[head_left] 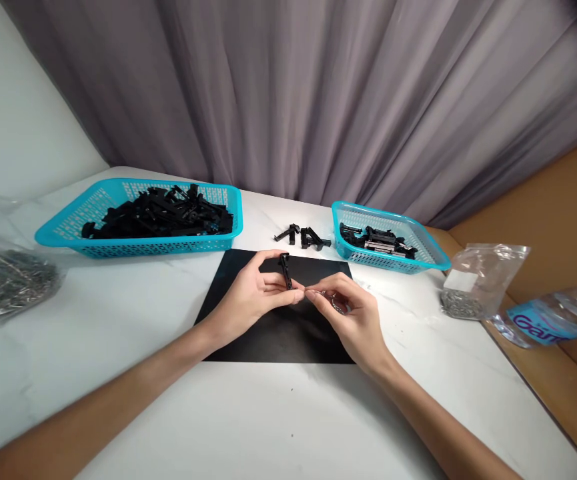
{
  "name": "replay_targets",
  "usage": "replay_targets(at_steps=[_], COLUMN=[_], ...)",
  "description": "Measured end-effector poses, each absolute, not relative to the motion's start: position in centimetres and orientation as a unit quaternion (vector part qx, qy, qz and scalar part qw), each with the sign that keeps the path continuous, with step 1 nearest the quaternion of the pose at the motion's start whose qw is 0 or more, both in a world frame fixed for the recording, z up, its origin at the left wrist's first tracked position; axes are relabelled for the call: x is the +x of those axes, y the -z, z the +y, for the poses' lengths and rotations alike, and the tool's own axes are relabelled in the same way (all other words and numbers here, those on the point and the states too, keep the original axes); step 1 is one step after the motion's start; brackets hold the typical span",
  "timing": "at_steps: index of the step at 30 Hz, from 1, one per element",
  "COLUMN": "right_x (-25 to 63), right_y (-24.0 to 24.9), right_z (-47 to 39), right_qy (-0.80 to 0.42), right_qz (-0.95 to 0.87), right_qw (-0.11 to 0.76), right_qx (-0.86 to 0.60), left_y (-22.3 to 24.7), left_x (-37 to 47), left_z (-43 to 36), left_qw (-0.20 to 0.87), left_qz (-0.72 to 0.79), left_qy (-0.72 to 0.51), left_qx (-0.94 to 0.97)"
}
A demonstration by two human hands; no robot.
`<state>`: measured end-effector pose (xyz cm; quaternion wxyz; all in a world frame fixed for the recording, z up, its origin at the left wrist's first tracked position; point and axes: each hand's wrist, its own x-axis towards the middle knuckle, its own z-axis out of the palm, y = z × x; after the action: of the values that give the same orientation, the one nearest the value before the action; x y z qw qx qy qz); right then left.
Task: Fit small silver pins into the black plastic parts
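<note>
Between the fingers and thumb of my left hand [255, 287] stands a narrow black plastic part [285, 270], nearly upright. My right hand [351, 310] is closed, its thumb and forefinger pinched at the fingertips of the left. Several small shiny metal pieces [337, 305] show in the curl of the right fingers; they look like little springs or pins, too small to tell. Whatever sits right between the two sets of fingertips is hidden. Both hands are over a black mat [278, 343] on the white table.
A large blue basket [163, 248] of black parts stands back left, a smaller blue basket [393, 261] back right. Loose black parts [313, 238] lie between them. Clear bags of metal bits stand left [11, 280] and right [463, 303]. A water bottle [553, 317] lies far right.
</note>
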<state>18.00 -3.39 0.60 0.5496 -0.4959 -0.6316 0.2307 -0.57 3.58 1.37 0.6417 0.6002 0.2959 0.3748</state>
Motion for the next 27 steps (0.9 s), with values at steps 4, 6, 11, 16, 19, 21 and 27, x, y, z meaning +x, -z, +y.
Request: replay_targets(at_steps=[4,6,11,16,19,21,27], right_x=[18.2,18.3,18.4,18.2,18.0,18.0,18.3], right_y=[-0.9,-1.0,-1.1,-1.4,-1.6,-1.6,-1.8], right_z=[-3.5,-3.4,-3.4,-3.8,-3.9,-4.0,-4.1], right_qy=[-0.226,-0.237,-0.247,-0.286,-0.301,-0.312,-0.303], right_qz=[-0.633,-0.635,-0.654,-0.672,-0.673,-0.672,-0.703], right_qw=[0.556,0.553,0.535,0.506,0.491,0.486,0.460], right_qx=[-0.489,-0.486,-0.474,-0.458,-0.463,-0.463,-0.450], left_y=[-1.4,-1.5,-1.3,-1.2,-1.3,-1.4,-1.5], left_x=[-0.8,-1.1,-1.6,-2.1,-2.3,-2.3,-2.3], left_z=[3.9,3.9,4.1,4.3,4.2,4.1,4.0], left_qw=[0.628,0.586,0.389,0.240,0.215,0.214,0.212], left_qz=[0.268,0.262,0.260,0.207,0.203,0.209,0.213], left_qy=[-0.367,-0.366,-0.384,-0.395,-0.393,-0.389,-0.376], left_qx=[0.632,0.674,0.796,0.862,0.871,0.871,0.876])
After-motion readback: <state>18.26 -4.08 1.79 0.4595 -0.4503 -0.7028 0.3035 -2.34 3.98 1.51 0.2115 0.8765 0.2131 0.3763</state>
